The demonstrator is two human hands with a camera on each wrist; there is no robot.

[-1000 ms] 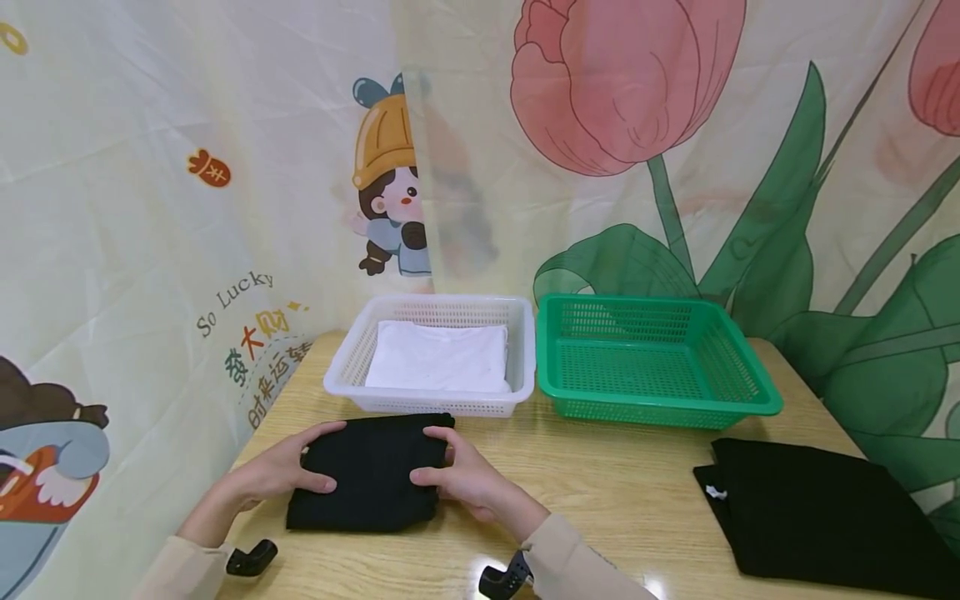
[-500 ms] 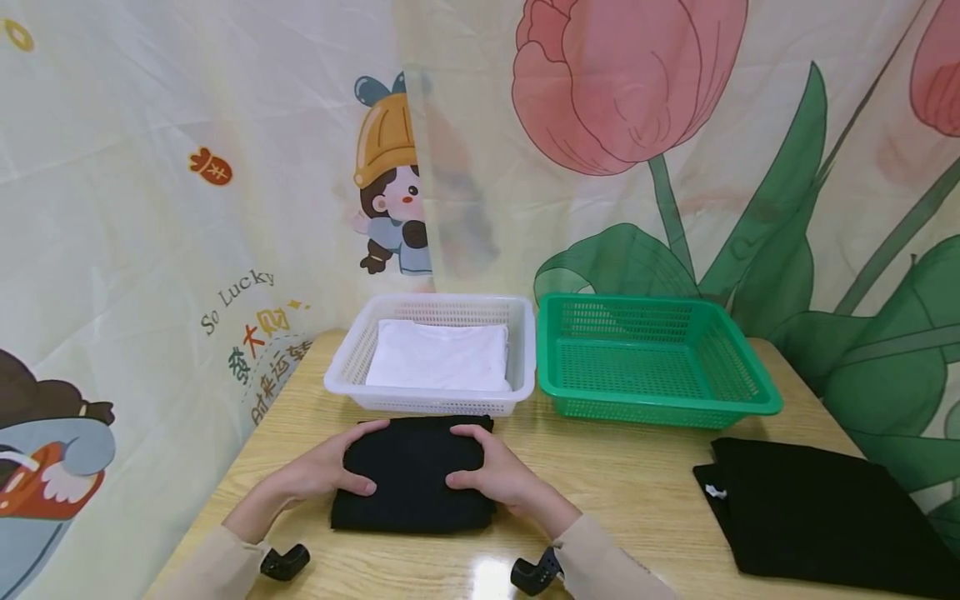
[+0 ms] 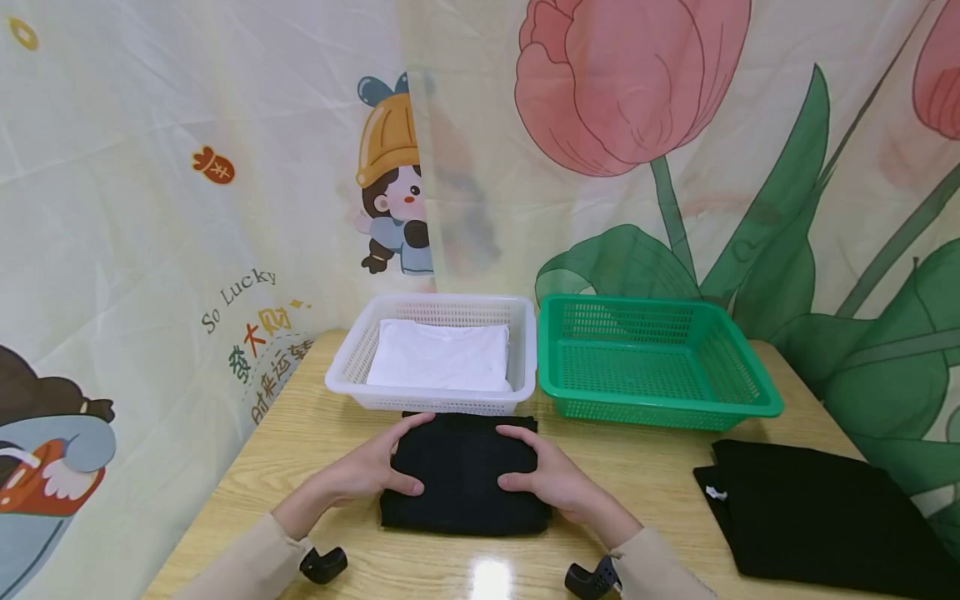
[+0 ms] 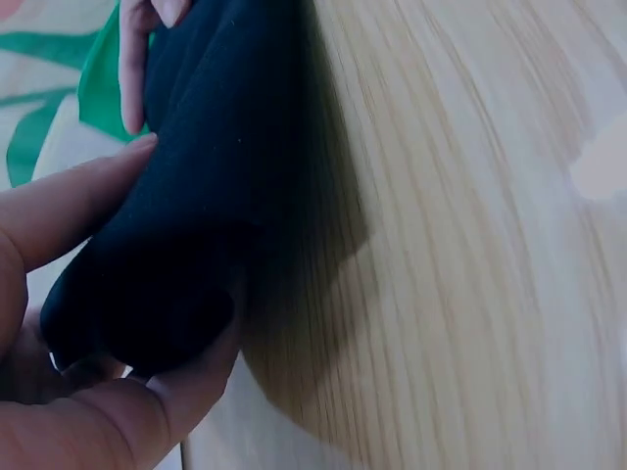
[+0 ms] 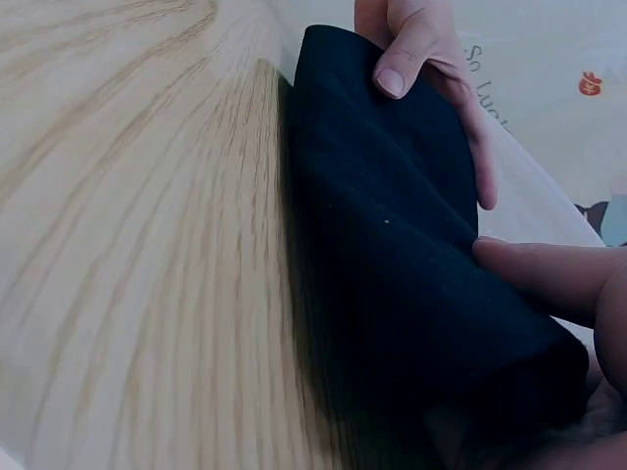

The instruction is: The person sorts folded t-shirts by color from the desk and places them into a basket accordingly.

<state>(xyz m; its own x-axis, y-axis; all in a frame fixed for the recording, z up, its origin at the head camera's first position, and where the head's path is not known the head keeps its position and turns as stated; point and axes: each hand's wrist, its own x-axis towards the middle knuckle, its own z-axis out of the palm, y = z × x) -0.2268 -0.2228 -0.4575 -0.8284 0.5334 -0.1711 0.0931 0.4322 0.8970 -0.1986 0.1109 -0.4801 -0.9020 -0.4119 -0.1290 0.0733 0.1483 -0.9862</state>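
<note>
Both hands grip the folded black garment point(image 3: 463, 475) from its two sides. The left hand point(image 3: 367, 472) curls round the garment's left edge, thumb laid on top and fingers wrapped over the far corner; in the left wrist view the thumb point(image 4: 69, 211) presses the dark cloth from above while the lower fingers point(image 4: 127, 421) tuck under its rolled end. The right hand point(image 3: 551, 479) holds the right edge the same way, thumb on top and fingers hooked over the far right corner; the right wrist view shows its finger point(image 5: 558, 279) lying on the cloth's upper face.

The garment lies flat on the wooden table point(image 3: 645, 475), at the near middle, its far edge just beside the white basket point(image 3: 345, 367). That basket holds a folded white garment point(image 3: 438, 357). To the right of it, touching or nearly touching side by side, stands a green basket point(image 3: 750, 375). Near the table's right edge lies a second black garment point(image 3: 817, 512), spread wider and well apart from the hands, with a small white tag point(image 3: 716, 492) at its left side. Beige sleeves point(image 3: 247, 567) cover both forearms. A printed curtain point(image 3: 187, 208) with a cartoon figure and a large pink tulip hangs behind the table.
</note>
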